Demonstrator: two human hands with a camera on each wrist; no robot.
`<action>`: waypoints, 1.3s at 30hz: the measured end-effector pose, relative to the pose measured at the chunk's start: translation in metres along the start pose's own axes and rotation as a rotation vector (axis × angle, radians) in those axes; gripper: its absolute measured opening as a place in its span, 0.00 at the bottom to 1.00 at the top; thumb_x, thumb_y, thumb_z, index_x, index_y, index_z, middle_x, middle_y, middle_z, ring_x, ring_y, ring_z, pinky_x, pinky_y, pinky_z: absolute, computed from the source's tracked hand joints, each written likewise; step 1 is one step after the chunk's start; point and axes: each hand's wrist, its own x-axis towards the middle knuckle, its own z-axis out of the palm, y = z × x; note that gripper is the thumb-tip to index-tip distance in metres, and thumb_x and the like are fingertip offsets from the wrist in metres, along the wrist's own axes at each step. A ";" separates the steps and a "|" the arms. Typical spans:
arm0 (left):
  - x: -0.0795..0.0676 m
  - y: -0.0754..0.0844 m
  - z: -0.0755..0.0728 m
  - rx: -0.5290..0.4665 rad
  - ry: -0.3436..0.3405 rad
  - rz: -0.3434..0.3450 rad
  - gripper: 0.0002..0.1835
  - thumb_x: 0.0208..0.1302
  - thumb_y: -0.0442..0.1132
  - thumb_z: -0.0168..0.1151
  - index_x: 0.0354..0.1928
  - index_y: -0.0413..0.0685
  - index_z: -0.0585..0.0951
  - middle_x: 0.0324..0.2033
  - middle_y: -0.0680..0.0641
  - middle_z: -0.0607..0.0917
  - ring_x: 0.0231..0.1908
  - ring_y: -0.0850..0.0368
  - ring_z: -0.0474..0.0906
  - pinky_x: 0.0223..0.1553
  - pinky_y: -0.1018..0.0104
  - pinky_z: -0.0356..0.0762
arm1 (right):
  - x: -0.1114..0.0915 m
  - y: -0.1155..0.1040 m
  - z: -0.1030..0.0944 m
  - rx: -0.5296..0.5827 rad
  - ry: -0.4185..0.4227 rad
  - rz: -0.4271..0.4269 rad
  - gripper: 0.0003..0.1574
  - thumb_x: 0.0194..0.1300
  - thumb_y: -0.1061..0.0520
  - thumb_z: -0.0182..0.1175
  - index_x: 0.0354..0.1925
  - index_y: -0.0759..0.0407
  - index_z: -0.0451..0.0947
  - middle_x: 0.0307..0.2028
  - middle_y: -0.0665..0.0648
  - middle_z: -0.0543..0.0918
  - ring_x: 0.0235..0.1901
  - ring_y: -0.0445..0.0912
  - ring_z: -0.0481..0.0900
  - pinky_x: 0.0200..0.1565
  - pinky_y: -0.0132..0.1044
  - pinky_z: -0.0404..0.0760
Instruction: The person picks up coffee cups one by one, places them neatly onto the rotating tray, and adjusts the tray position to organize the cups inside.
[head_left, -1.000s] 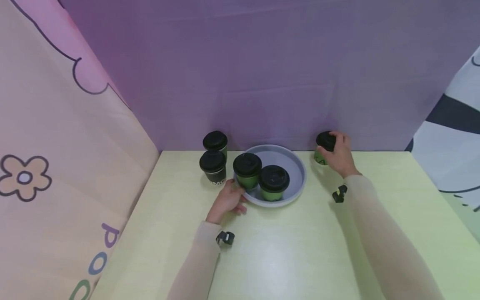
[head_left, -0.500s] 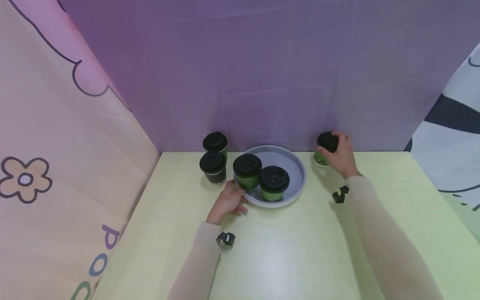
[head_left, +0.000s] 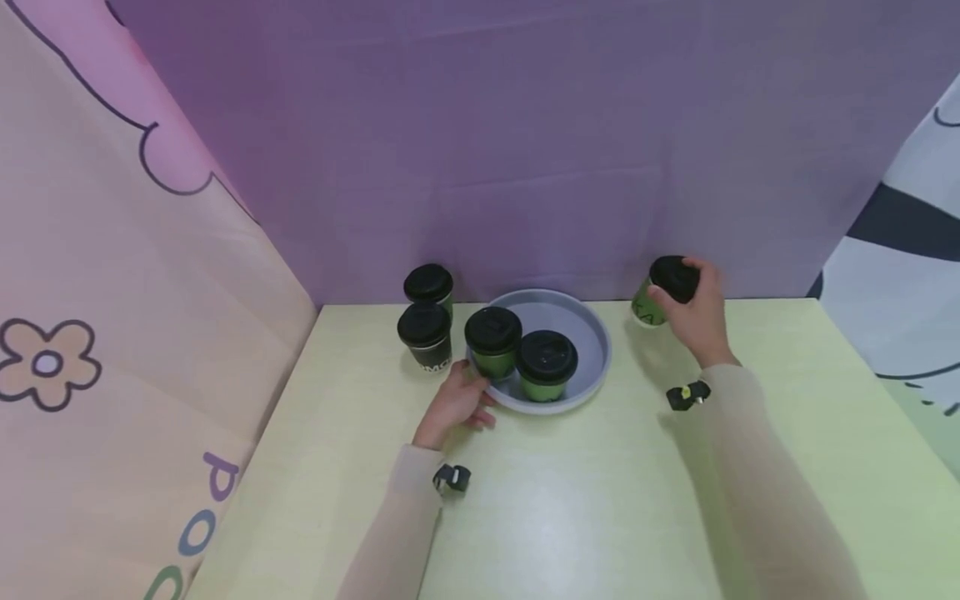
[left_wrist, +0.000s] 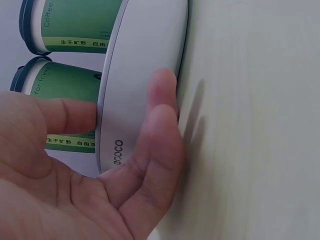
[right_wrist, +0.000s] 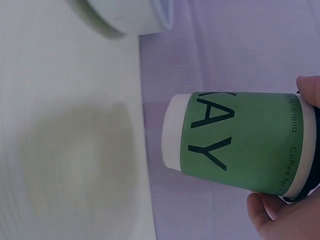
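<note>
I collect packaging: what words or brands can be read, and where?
"KAY": held cup
"Coffee for": held cup
"for friend": held cup
"Coffee": one tray cup
"for friend": other tray cup
"生于旷野 自由": both tray cups
"ecoco": tray
"ood": left backdrop, cut off
Too small: lettering on dark cup, other fine print

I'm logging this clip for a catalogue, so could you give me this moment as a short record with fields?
Left hand: the left hand grips the edge of the round tray, thumb on its rim
Right hand: the right hand holds a lidded green cup, tilted, apparently off the table
On tray: farther green cup and nearer green cup, both black-lidded, upright
Left of tray: dark cup, with another green cup behind it
Tray lettering: ecoco
Backdrop: purple sheet
</note>
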 end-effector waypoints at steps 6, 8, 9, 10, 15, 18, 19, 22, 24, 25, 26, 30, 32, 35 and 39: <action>0.000 0.000 0.001 -0.004 0.003 0.007 0.39 0.77 0.41 0.49 0.80 0.39 0.43 0.41 0.34 0.88 0.24 0.50 0.87 0.25 0.61 0.85 | -0.012 -0.008 -0.008 0.060 0.045 0.006 0.49 0.67 0.43 0.68 0.75 0.56 0.56 0.76 0.63 0.56 0.76 0.58 0.57 0.77 0.57 0.54; 0.000 -0.001 0.001 -0.003 0.002 0.007 0.39 0.77 0.42 0.49 0.80 0.39 0.43 0.41 0.34 0.88 0.24 0.50 0.87 0.25 0.61 0.85 | -0.017 -0.011 -0.010 0.084 0.058 0.002 0.49 0.66 0.45 0.69 0.75 0.56 0.57 0.75 0.62 0.58 0.75 0.57 0.58 0.76 0.56 0.55; 0.000 -0.001 0.001 -0.002 -0.001 0.007 0.39 0.77 0.42 0.49 0.80 0.40 0.43 0.41 0.34 0.87 0.24 0.50 0.87 0.25 0.61 0.85 | -0.019 -0.012 -0.010 0.094 0.063 0.004 0.48 0.66 0.46 0.69 0.75 0.56 0.57 0.75 0.62 0.58 0.74 0.56 0.58 0.77 0.55 0.55; 0.000 -0.001 0.001 -0.001 -0.004 0.007 0.39 0.77 0.42 0.48 0.80 0.40 0.43 0.42 0.35 0.87 0.24 0.50 0.87 0.25 0.62 0.85 | -0.022 -0.013 -0.010 0.105 0.070 -0.001 0.48 0.66 0.47 0.69 0.74 0.56 0.58 0.75 0.62 0.58 0.74 0.55 0.59 0.77 0.54 0.56; -0.001 -0.002 0.000 0.005 -0.024 0.001 0.39 0.78 0.42 0.47 0.80 0.41 0.42 0.43 0.35 0.87 0.25 0.51 0.87 0.26 0.63 0.85 | -0.036 -0.018 -0.008 0.126 0.084 0.000 0.46 0.66 0.48 0.70 0.73 0.55 0.59 0.74 0.61 0.59 0.73 0.54 0.60 0.76 0.53 0.56; -0.001 -0.003 0.000 0.009 -0.021 0.001 0.38 0.78 0.42 0.46 0.81 0.41 0.42 0.43 0.35 0.87 0.25 0.52 0.87 0.25 0.63 0.85 | -0.044 -0.021 -0.006 0.130 0.075 0.007 0.46 0.66 0.46 0.70 0.73 0.54 0.59 0.74 0.61 0.58 0.74 0.55 0.59 0.76 0.55 0.57; -0.001 -0.003 0.000 0.011 -0.017 0.001 0.38 0.78 0.41 0.46 0.81 0.41 0.42 0.43 0.35 0.87 0.25 0.51 0.87 0.25 0.63 0.84 | -0.047 -0.022 -0.006 0.134 0.069 0.008 0.47 0.66 0.46 0.70 0.73 0.54 0.58 0.74 0.60 0.58 0.74 0.55 0.59 0.76 0.55 0.57; -0.001 -0.003 -0.001 0.017 -0.005 0.006 0.37 0.79 0.42 0.46 0.81 0.43 0.43 0.43 0.35 0.87 0.26 0.50 0.88 0.25 0.63 0.84 | -0.052 -0.023 -0.005 0.150 0.065 0.016 0.46 0.66 0.47 0.70 0.73 0.53 0.58 0.74 0.59 0.58 0.74 0.55 0.59 0.76 0.55 0.57; -0.002 -0.001 -0.002 0.024 0.008 0.013 0.37 0.79 0.42 0.46 0.81 0.43 0.44 0.42 0.35 0.87 0.27 0.49 0.88 0.25 0.63 0.84 | -0.054 -0.024 -0.005 0.157 0.065 0.018 0.46 0.66 0.47 0.70 0.74 0.52 0.59 0.75 0.59 0.58 0.74 0.55 0.59 0.76 0.55 0.56; -0.002 -0.001 -0.002 0.025 0.014 0.015 0.37 0.79 0.42 0.46 0.81 0.43 0.44 0.42 0.35 0.88 0.27 0.48 0.88 0.26 0.63 0.84 | -0.055 -0.025 -0.006 0.160 0.063 0.022 0.46 0.66 0.47 0.70 0.74 0.51 0.59 0.75 0.58 0.58 0.74 0.54 0.59 0.76 0.55 0.56; -0.002 -0.001 -0.002 0.029 0.020 0.021 0.36 0.79 0.42 0.46 0.81 0.43 0.45 0.42 0.35 0.88 0.27 0.48 0.88 0.25 0.63 0.84 | -0.056 -0.025 -0.006 0.160 0.062 0.028 0.46 0.66 0.47 0.70 0.74 0.50 0.59 0.75 0.58 0.58 0.75 0.54 0.59 0.76 0.55 0.56; -0.003 -0.001 -0.002 0.046 0.051 0.046 0.35 0.80 0.43 0.46 0.81 0.42 0.47 0.41 0.35 0.88 0.26 0.48 0.88 0.25 0.62 0.84 | -0.059 -0.028 -0.009 0.161 0.054 0.029 0.47 0.65 0.46 0.70 0.74 0.49 0.59 0.76 0.57 0.59 0.75 0.54 0.59 0.77 0.55 0.56; -0.002 -0.001 -0.001 0.057 0.072 0.062 0.34 0.80 0.43 0.45 0.80 0.41 0.48 0.41 0.36 0.88 0.25 0.49 0.88 0.25 0.62 0.84 | -0.059 -0.029 -0.010 0.161 0.051 0.025 0.47 0.66 0.46 0.70 0.74 0.49 0.59 0.75 0.57 0.59 0.74 0.54 0.59 0.77 0.55 0.55; -0.001 -0.003 -0.002 0.067 0.101 0.074 0.33 0.81 0.44 0.45 0.80 0.41 0.51 0.40 0.36 0.88 0.24 0.50 0.87 0.25 0.62 0.85 | -0.060 -0.030 -0.009 0.159 0.049 0.003 0.46 0.65 0.48 0.70 0.74 0.51 0.59 0.75 0.59 0.60 0.73 0.54 0.60 0.76 0.55 0.56; 0.000 -0.003 -0.002 0.067 0.115 0.069 0.33 0.81 0.45 0.45 0.80 0.41 0.52 0.40 0.37 0.88 0.24 0.51 0.87 0.25 0.62 0.85 | -0.060 -0.030 -0.006 0.160 0.037 -0.021 0.46 0.65 0.51 0.70 0.74 0.53 0.60 0.74 0.60 0.61 0.73 0.55 0.60 0.76 0.55 0.55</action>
